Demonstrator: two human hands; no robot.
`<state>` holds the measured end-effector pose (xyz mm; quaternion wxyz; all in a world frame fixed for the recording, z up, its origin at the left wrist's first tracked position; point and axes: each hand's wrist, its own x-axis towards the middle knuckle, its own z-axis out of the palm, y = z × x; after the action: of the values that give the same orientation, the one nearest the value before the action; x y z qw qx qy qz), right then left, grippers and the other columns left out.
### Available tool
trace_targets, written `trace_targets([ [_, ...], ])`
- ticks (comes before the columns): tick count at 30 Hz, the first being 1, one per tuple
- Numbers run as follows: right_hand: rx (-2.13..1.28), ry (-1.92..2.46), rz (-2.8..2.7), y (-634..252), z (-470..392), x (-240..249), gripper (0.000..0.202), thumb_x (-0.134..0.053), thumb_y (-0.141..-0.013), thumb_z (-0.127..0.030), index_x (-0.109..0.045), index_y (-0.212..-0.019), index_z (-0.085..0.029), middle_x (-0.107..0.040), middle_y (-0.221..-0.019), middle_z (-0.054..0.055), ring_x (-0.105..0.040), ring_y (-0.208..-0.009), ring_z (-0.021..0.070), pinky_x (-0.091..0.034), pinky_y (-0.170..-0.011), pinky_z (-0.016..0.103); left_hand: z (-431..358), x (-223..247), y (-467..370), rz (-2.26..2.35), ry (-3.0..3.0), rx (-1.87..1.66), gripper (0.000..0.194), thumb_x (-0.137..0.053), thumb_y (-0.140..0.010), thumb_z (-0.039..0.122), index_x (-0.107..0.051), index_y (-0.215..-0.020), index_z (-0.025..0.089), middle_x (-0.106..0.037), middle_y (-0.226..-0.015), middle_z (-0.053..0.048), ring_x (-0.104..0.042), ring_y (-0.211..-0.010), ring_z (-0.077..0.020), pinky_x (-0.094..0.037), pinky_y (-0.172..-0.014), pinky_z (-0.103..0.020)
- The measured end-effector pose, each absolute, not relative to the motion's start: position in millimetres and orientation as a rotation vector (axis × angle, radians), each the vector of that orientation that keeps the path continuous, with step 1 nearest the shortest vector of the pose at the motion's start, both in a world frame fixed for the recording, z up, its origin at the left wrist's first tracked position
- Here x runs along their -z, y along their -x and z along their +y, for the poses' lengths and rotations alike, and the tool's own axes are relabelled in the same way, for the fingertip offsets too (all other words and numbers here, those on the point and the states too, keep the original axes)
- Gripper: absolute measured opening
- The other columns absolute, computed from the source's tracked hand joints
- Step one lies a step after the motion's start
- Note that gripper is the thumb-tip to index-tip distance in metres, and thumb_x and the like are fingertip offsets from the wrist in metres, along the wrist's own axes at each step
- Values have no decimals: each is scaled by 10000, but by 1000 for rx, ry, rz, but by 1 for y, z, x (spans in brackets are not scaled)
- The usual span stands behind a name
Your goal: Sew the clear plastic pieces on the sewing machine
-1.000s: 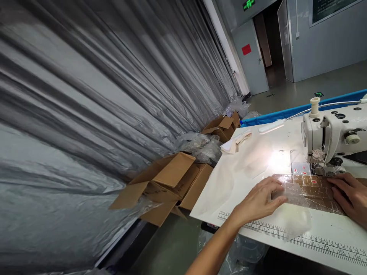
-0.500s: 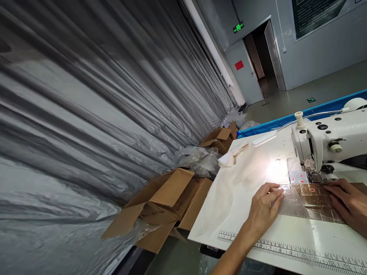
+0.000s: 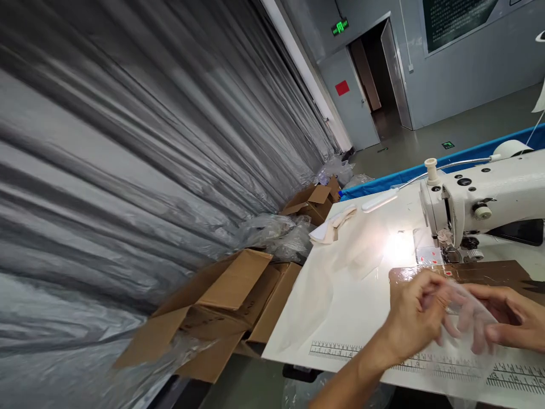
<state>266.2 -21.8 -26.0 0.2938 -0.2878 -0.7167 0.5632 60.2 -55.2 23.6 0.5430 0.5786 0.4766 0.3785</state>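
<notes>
My left hand (image 3: 419, 318) is closed in a pinch on a clear plastic sheet (image 3: 479, 312), raised above the table's front part. On the sheet's right side my right hand (image 3: 517, 318) has its thumb and fingers around it; fingers show through the film, slightly blurred. Behind both hands a flat brown piece (image 3: 498, 272) lies on the table beside the needle area of a white sewing machine (image 3: 464, 199). Small red marks show on the plate area (image 3: 430, 255) near the presser foot. My hands partly cover the brown piece.
The white table (image 3: 298, 324) carries a printed ruler (image 3: 336, 349) along its front edge. A folded cream cloth (image 3: 334, 227) and a white-handled tool (image 3: 380, 200) lie toward the back. Open cardboard boxes (image 3: 234, 284) and plastic bags stand left, beside a silver curtain (image 3: 149, 142).
Both hands have lifted the clear sheet off the brown piece and brought it toward me, closer together. The brown piece stays at the machine. The view has shifted slightly right.
</notes>
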Motion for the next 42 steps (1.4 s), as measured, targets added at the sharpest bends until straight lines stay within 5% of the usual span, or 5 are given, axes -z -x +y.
trace_targets([
  [4, -1780, 885, -1881, -257, -9, 12, 500, -548, -868, -382, -582, -1322, -176, -665, -679, 24, -629, -556, 160, -499, -427, 228, -45, -4, -29, 1455, -1383, -988, 451, -636, -802, 605, -532, -928, 184, -669, -774, -13, -596, -425, -100, -403, -287, -148],
  [15, -673, 1329, -1903, -263, 11, 27, 275, -497, -819, -196, -697, -1006, -174, -701, -916, 79, -654, -747, 193, -553, -751, 349, -28, -2, 25, 1812, -2599, -842, 277, -523, -941, 262, -603, -1200, 210, -627, -1168, -120, -638, -1012, -258, -576, -824, -398],
  [22, -561, 1276, -2051, -264, 10, 30, 283, -482, -841, -159, -709, -1010, -174, -699, -902, 74, -649, -798, 201, -525, -751, 343, 12, -1, -10, 829, -2611, -517, 216, -537, -971, 295, -714, -1065, 214, -664, -1042, -77, -655, -940, -176, -578, -795, -319],
  [38, -814, 1023, -2310, -248, 4, 12, 312, -598, -891, -355, -667, -1150, -194, -640, -1122, 119, -610, -1011, 246, -501, -862, 384, 24, 0, -19, 864, -2511, -499, 138, -507, -962, 249, -619, -898, 200, -697, -804, 7, -637, -747, -134, -522, -846, -363],
  [42, -871, 1034, -2369, -234, 7, 7, 200, -545, -933, -318, -680, -923, -171, -676, -876, 84, -608, -793, 193, -471, -721, 331, 22, 0, -19, 862, -2470, -538, 174, -502, -962, 307, -626, -914, 194, -704, -812, -8, -650, -745, -137, -532, -790, -322],
])
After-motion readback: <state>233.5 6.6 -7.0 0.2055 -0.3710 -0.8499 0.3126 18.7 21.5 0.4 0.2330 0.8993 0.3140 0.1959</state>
